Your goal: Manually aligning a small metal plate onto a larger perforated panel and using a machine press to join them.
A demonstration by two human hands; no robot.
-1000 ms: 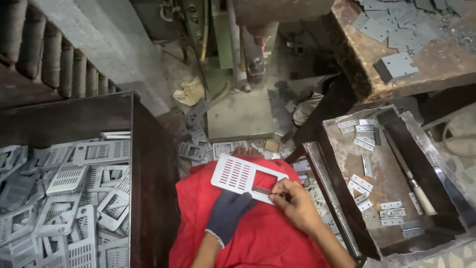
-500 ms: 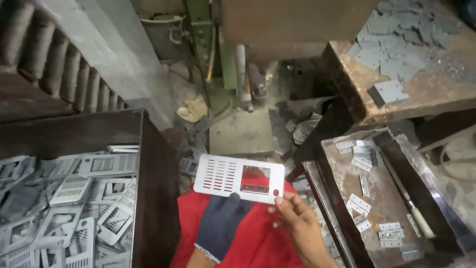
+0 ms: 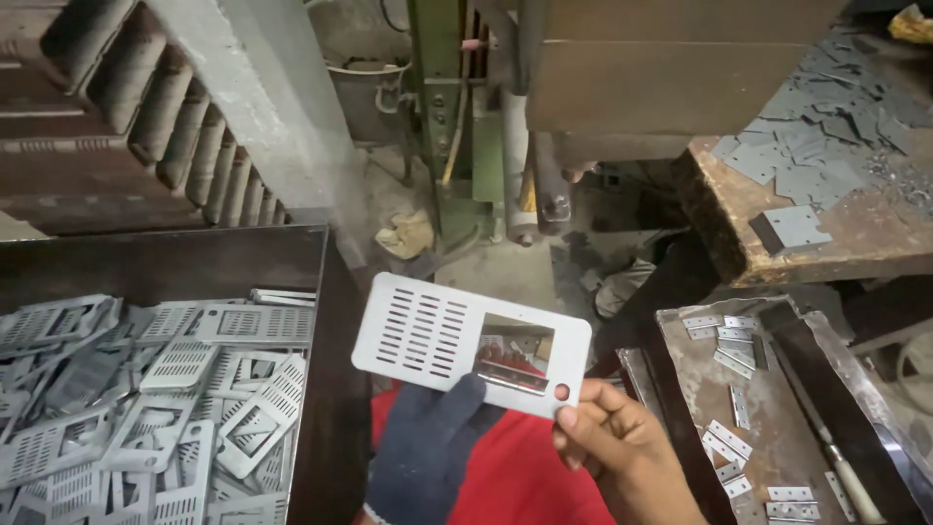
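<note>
A flat grey metal plate [image 3: 428, 335] with rows of slots and a rectangular window is held up in front of me. My left hand [image 3: 428, 449], in a dark blue glove, grips its lower edge from below. My bare right hand [image 3: 617, 449] pinches the plate's lower right corner near a small round hole. A small shiny metal piece [image 3: 510, 374] shows at the bottom of the window. Red cloth [image 3: 515, 476] lies on my lap below both hands.
A dark metal bin [image 3: 321, 321] at the left holds several similar slotted plates [image 3: 175, 389]. At the right, a tray [image 3: 700, 389] carries small hinges and a tool with a pale handle [image 3: 850, 481]. A worn bench [image 3: 777, 253] with cut metal blanks stands behind; a green press machine [image 3: 466, 117] is ahead.
Both hands have lifted the plate higher and nearer the camera, turning it flatter toward me. The view has tilted up toward the machine.
</note>
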